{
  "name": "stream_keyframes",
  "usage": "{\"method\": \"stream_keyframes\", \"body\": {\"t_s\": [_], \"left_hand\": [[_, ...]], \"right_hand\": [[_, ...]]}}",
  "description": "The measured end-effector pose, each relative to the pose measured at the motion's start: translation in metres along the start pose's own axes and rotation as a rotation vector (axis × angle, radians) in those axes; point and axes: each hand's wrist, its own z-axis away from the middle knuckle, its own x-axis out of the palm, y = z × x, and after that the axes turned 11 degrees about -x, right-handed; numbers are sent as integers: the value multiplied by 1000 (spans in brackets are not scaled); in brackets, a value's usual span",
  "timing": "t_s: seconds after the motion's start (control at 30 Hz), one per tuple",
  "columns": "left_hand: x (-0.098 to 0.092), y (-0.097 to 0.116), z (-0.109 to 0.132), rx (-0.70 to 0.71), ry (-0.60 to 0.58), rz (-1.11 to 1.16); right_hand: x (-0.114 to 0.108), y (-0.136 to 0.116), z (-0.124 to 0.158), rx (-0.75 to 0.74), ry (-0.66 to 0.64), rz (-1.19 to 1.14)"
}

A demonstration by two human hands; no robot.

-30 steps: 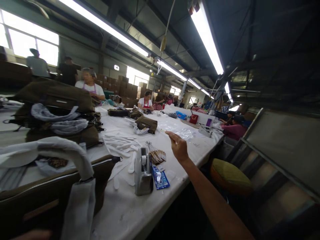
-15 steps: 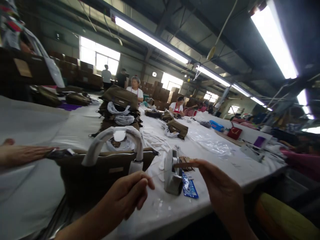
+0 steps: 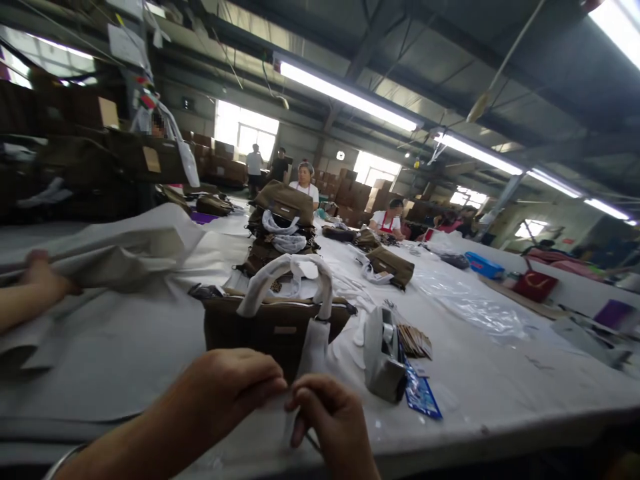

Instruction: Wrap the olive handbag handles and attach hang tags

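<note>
My left hand (image 3: 235,383) is closed, its fingertips pressed together just in front of an upright dark olive handbag (image 3: 227,327). Close against those fingertips, my right hand (image 3: 333,417) is pinched shut. A thin edge shows below its fingers, but I cannot make out what it belongs to. A pale translucent strip hangs between the hands, in front of the handbag's wrapped strap (image 3: 315,343). White wrapping covers the bag's arched handles (image 3: 260,287). To the right of the bag stands a grey tape dispenser (image 3: 383,360), beside a fan of brown tags (image 3: 415,340) and a blue packet (image 3: 423,393).
Another person's hand (image 3: 43,283) is on a grey sheet (image 3: 115,260) at left. Stacked olive bags (image 3: 283,213) stand behind my bag, with another bag (image 3: 393,265) further right. Clear plastic (image 3: 480,307), a blue basket (image 3: 483,265) and a red bag (image 3: 537,283) lie along the table.
My right hand has come left from beside the tape dispenser, where it held a flat brown tag, to meet my left hand. The other person's hand has left the bag's corner. The view has shifted left.
</note>
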Motion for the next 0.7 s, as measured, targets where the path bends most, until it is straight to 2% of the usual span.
{"method": "stream_keyframes", "body": {"t_s": [0.03, 0.13, 0.17, 0.2, 0.23, 0.33, 0.47, 0.53, 0.6, 0.7], "left_hand": [[-13, -5, -3, -60, 72, 6], [-48, -28, -21, -296, 394, -38], [-56, -36, -29, -349, 426, -37], [-61, -43, -37, -373, 383, -15], [-64, -48, -45, -367, 291, 30], [-64, -54, -64, -246, -13, 167], [-59, -49, -73, -100, -190, 209], [-60, -49, -73, -40, -205, 152], [-62, -51, -72, 9, -160, 7], [-68, -56, -64, 22, -25, -184]], "right_hand": [[2, -2, -7, 16, 64, -34], [8, -12, -37, -2, 179, -79], [11, -15, -49, -16, 196, -73], [15, -17, -61, -36, 203, -51], [20, -17, -71, -55, 195, -7], [36, -17, -95, -82, 96, 175], [50, -20, -106, -211, -101, 355], [51, -22, -107, -313, -175, 419], [48, -25, -108, -366, -212, 429], [42, -27, -105, -307, -268, 388]]}}
